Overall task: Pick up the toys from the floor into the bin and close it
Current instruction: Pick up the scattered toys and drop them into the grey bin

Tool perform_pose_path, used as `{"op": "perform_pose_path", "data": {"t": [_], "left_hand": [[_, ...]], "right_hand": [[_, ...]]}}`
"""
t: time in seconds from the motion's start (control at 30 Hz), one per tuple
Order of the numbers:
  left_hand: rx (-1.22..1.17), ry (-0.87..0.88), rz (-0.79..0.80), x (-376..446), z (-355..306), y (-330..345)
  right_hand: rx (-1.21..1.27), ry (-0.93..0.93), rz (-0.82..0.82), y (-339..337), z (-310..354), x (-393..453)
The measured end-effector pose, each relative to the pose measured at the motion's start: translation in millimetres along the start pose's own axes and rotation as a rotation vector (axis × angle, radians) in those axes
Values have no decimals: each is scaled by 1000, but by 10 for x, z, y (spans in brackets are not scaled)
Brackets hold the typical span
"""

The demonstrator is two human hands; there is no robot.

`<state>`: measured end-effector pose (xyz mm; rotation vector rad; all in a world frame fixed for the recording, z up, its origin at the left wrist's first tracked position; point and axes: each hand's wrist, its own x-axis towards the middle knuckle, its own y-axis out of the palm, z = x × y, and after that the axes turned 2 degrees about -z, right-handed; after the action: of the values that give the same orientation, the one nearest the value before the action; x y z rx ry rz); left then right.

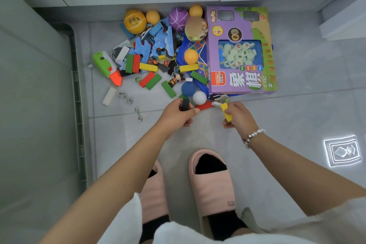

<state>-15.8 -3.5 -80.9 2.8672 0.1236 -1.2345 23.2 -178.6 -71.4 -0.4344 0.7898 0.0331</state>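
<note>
The grey plastic bin (pixel 39 89) ran off the left edge, only its ribbed rim and pale side showing, so its inside and any lid could not be made out. The left hand (pixel 178 116) was closed around a black rectangular block (pixel 185 104), most of it hidden by the fingers, and the right hand (pixel 238 116), with a white bead bracelet (pixel 253 136) at the wrist, had its grip clamped on a yellow rectangular block (pixel 226 112); something pale and patterned just above that block was too blurred to identify. Both hands hung at the near edge of the toy pile on the grey tiled floor (pixel 297 117), well apart from the bin. A large purple cardboard game box (pixel 240 49) lay flat at the right of the pile, round pale pieces visible through its clear window. Beside it were flat blue puzzle pieces (pixel 156 43), smooth red, green and yellow oblong blocks, a yellow rubber ball (pixel 135 21), a purple ball (pixel 178 19), orange balls, a matte blue ball (pixel 188 88) touching a glossy white ball (pixel 199 97), a small doll figure (pixel 175 79), a green and orange toy (pixel 107 66) and bent wire rings (pixel 125 97). Pink slippers (pixel 213 186) stood below, the left one partly covered by the arm.
</note>
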Motion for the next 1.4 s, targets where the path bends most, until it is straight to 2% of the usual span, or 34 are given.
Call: {"op": "perform_pose_path", "data": {"t": [0.17,0.37,0.53,0.83,1.1,1.23,1.4], "left_hand": [[226,54,-188,80,-24,160],[455,282,-327,58,-156,347],[533,335,-300,109,-158,392],[819,361,-244,246,-227,475],[791,369,-200,266,-170,395],[770,376,-114,280,-156,240],[545,334,-99,243,-117,153]], "right_hand": [[-19,-99,-78,55,34,2],[-138,-135,-156,7,-30,78],[-190,-170,-107,-46,-69,139],[-246,-213,-173,-44,-181,231],[-358,-314,-91,24,-156,194],[-443,-389,-4,12,-152,167],[-368,-349,27,54,-106,178]]}}
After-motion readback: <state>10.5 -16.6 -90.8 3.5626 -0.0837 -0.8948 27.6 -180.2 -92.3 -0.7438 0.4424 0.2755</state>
